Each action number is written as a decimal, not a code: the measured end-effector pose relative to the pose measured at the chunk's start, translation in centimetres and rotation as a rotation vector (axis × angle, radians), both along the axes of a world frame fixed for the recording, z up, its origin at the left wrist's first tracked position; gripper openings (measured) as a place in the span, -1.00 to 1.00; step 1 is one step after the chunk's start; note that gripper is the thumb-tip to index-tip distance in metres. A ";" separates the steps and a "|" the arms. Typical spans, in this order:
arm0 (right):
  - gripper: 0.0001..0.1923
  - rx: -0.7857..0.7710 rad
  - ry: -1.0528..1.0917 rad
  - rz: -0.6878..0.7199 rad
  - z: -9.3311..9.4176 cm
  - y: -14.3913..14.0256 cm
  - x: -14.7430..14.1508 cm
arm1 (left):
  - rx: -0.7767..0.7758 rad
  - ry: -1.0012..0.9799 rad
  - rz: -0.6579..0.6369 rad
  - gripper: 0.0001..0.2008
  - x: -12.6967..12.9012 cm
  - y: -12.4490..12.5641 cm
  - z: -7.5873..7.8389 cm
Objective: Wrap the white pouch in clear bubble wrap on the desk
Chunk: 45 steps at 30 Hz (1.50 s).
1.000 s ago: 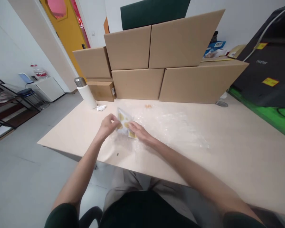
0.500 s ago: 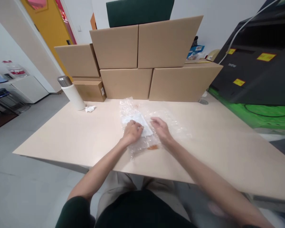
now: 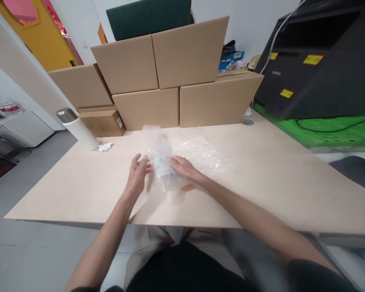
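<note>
- The pale packet (image 3: pixel 162 165), in blurred clear wrap, lies mid-table, at twelve o'clock from the wearer.
- Left hand (image 3: pixel 137 175): at its nine o'clock, fingers loosely parted, gripping nothing visible; contact is unclear.
- Right hand (image 3: pixel 184 167): at three o'clock, fingers on the wrap; blur hides whether they pinch or press.
- With the left hand loose, the packet could probably slip or its wrap spring open.
- Bubble wrap (image 3: pixel 202 152) at two o'clock might snag the right hand.

Two hands (image 3: pixel 136 174), one flask (image 3: pixel 82 133), three yellow stickers (image 3: pixel 313 60) and six cardboard boxes (image 3: pixel 190 54) (perhaps more, hidden behind) are visible.
</note>
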State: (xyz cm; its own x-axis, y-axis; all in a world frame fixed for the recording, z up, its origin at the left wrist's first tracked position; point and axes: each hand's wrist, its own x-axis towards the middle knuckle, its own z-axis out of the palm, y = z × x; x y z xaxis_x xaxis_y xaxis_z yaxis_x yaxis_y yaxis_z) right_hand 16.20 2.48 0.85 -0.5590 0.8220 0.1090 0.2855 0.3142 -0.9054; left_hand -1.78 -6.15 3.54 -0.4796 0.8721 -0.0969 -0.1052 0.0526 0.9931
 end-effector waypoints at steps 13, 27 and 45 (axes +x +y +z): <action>-0.73 -0.168 0.346 -0.391 0.7 3.4 9.7 | 0.220 1.051 -0.466 -0.46 11.7 7.8 -3.2; -0.68 -0.229 -0.061 -0.491 1.9 9.2 9.8 | 0.073 1.343 -0.480 -0.50 14.4 8.8 -5.1; -0.59 -0.398 0.448 -0.126 6.2 -0.6 11.8 | 0.156 -0.032 -0.828 -0.13 3.8 4.9 1.2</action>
